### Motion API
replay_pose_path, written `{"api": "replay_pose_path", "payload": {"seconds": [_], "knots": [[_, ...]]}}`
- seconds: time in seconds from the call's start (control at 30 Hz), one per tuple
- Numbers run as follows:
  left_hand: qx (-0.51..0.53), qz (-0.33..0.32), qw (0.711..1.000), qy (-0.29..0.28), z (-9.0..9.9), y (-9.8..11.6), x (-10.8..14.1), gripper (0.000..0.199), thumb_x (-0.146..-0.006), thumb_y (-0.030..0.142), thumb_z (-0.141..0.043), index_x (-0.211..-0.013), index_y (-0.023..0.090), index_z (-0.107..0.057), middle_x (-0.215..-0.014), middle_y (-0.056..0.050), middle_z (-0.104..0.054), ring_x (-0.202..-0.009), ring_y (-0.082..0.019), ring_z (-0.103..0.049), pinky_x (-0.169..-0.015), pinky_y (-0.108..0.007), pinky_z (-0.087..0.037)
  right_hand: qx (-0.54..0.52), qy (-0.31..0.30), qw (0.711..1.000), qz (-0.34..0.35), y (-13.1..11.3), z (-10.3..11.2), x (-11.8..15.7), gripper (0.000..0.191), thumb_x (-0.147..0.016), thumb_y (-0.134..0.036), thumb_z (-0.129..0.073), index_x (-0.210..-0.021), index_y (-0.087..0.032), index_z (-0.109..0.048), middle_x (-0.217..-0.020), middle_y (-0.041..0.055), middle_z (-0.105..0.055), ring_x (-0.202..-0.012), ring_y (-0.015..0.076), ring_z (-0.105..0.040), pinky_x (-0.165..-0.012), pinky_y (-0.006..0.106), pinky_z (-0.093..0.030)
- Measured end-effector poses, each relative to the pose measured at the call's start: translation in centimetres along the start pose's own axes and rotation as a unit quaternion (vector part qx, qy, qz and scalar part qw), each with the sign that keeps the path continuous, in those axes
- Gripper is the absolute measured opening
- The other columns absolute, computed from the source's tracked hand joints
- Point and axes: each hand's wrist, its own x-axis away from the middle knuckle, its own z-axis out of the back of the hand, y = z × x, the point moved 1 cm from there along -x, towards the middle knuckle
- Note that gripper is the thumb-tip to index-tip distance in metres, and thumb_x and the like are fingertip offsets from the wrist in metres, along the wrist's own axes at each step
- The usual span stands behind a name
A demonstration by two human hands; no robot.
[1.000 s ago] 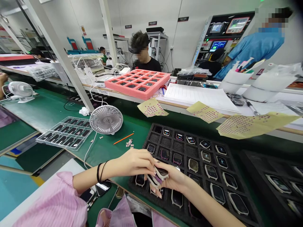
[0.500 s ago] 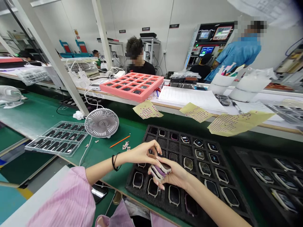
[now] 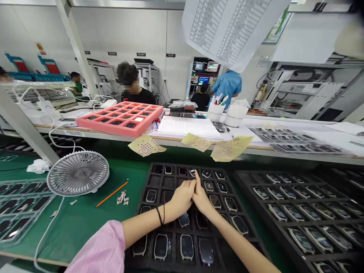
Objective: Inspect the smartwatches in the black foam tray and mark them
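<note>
Head view: your left-hand grip and right-hand grip meet in a peak above a black foam tray, with the fingertips together over its middle rows. Neither grip shows anything held. The fingers lie closed side by side with the backs of the hands up, and you cannot tell whether something small is hidden beneath them.

The nearest smartwatch body sits in its slot just below your left-hand grip, on the side toward you, and that hand is closer to it than the right. Its long axis runs roughly straight away from you, at an angle to your left forearm. Another smartwatch body lies just beside your right-hand grip, on the outer side, its long axis tilted slightly.

Similar bodies fill many of the surrounding slots. A second black foam tray lies to the right. On the green table to the left are an orange pencil and a white desk fan.
</note>
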Motion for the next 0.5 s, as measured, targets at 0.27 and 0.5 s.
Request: {"api": "replay_pose_path", "payload": {"seconds": [0.27,0.5], "knots": [[0.119,-0.015,0.992,0.045,0.9,-2.9,-0.5,0.042,-0.067,0.014,-0.069,-0.106,0.018,-0.054,-0.104,-0.008,-0.067,-0.094,-0.024,-0.065,-0.086,-0.037,-0.052,-0.224,-0.092,0.963,-0.116,0.2,2.3,-0.7,0.080,-0.070,-0.035,-0.073,-0.141,-0.028,-0.035,-0.117,0.0065,-0.061,-0.103,0.0207,-0.061,-0.092,0.037,-0.045],[0.200,-0.099,0.973,0.050,1.6,-2.4,0.0,0.047,-0.069,0.027,-0.074,-0.111,0.020,-0.055,-0.109,-0.005,-0.067,-0.104,-0.022,-0.063,-0.106,-0.041,-0.040,-0.334,-0.170,0.906,-0.196,0.3,2.9,-0.6,0.041,-0.057,-0.033,-0.086,-0.088,-0.013,-0.068,-0.073,0.0033,-0.067,-0.062,0.0119,-0.061,-0.063,0.024,-0.046]]}}
